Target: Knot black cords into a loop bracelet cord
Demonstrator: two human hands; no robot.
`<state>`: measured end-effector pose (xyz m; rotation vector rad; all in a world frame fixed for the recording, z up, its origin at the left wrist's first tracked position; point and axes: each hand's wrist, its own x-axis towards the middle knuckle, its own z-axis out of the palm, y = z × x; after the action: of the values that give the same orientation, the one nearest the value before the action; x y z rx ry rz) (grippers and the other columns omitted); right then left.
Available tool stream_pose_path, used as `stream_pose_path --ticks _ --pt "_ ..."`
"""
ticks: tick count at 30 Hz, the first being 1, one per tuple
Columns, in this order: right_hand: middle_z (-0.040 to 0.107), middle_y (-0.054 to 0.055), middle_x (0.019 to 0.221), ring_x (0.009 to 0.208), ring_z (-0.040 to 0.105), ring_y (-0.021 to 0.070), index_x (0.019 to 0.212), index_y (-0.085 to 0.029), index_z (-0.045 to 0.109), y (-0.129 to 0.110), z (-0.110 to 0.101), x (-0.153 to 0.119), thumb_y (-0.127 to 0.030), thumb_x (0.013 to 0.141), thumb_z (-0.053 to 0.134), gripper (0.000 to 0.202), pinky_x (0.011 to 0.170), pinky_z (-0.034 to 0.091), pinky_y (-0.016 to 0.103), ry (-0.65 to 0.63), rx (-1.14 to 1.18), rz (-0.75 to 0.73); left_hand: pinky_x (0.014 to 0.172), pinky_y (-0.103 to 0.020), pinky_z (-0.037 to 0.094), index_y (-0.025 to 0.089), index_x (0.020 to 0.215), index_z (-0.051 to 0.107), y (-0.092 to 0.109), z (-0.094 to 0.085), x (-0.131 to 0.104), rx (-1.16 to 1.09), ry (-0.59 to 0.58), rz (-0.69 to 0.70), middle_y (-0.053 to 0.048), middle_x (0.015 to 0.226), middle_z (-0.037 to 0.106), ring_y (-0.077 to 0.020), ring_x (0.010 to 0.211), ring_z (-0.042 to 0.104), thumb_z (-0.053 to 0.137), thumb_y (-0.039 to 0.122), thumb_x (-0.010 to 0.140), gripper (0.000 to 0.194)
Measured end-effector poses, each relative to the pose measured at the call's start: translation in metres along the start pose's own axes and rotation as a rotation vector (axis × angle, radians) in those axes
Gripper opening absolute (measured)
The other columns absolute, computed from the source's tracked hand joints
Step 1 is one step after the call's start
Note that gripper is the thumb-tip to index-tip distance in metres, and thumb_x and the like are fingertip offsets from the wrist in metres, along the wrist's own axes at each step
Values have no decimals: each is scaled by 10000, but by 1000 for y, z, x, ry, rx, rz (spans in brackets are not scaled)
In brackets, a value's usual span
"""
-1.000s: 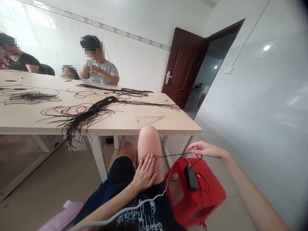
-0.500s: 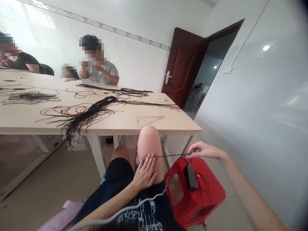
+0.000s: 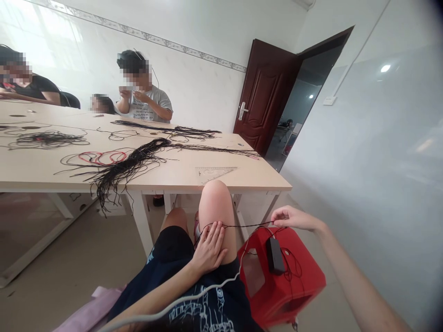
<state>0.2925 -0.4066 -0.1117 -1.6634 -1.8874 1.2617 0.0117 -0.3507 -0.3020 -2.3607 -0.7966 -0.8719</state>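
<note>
A thin black cord [image 3: 247, 226] runs nearly straight across my raised bare thigh, between my two hands. My left hand [image 3: 209, 249] lies flat on the thigh with its fingers stretched out, pressing the cord against the skin. Loose black strands [image 3: 196, 240] come out on the left side of those fingers. Off to the right, above a red plastic stool, my right hand [image 3: 287, 217] pinches the other end of the cord between thumb and fingers.
The red stool [image 3: 304, 263] carries a black power adapter [image 3: 275, 256] with cables. On the table [image 3: 166, 177] lie a bundle of black cords [image 3: 128, 170], red cord [image 3: 102, 157] and a clear set square [image 3: 214, 174]. A white cable [image 3: 180, 302] crosses my lap. Several people sit across the table.
Both hands stay almost where they were. The stretch of cord between them looks thinner and less visibly twisted, and the whole view has shifted very slightly.
</note>
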Motion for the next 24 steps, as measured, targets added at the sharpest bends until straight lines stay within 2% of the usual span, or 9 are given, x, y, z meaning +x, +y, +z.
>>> stream_pose_path --ticks 3,6,9,13,17,20,24 --pt "564 17 680 545 425 85 766 -148 525 2 0 -1 -550 769 545 403 550 346 241 -18 21 4 1084 -422 103 59 1238 507 0 1 -1 -2 -5 0 -184 1301 507 -298 1280 371 318 426 876 549" --pt "558 9 605 481 370 73 800 -139 545 3 0 -2 -575 819 442 449 533 338 246 -27 26 8 1087 -425 100 57 1249 494 0 3 -2 -6 -9 -1 -185 1307 500 -300 1285 363 317 429 876 555" --pt "554 14 634 564 445 107 888 -137 601 3 -1 -1 -556 774 529 440 570 356 256 -14 3 0 1089 -428 100 58 1263 478 0 3 -2 -8 -14 -3 -184 1319 487 -299 1298 343 313 430 878 560" --pt "566 25 733 670 490 137 786 -160 608 2 2 2 -518 707 625 366 620 374 264 1 -23 -14 1088 -434 101 55 1249 490 0 2 -2 -9 -15 -6 -189 1312 493 -304 1296 345 319 432 876 557" --pt "562 10 648 556 452 103 793 -155 536 0 4 -1 -543 778 531 388 563 356 251 -24 4 5 1086 -440 106 55 1247 489 1 2 -2 -14 -14 -6 -193 1312 492 -307 1292 351 328 428 874 551" --pt "548 7 595 505 410 87 826 -133 541 -1 4 -4 -562 829 432 442 541 341 249 -23 24 15 1083 -446 113 57 1248 486 1 3 -2 -19 -14 -10 -192 1318 485 -312 1299 337 336 430 872 550" --pt "548 4 673 615 483 112 984 -134 568 -1 5 0 -522 776 550 441 613 380 258 -4 36 4 1081 -451 114 63 1243 491 1 4 -3 -28 -14 -14 -190 1327 477 -321 1309 315 348 439 868 549"
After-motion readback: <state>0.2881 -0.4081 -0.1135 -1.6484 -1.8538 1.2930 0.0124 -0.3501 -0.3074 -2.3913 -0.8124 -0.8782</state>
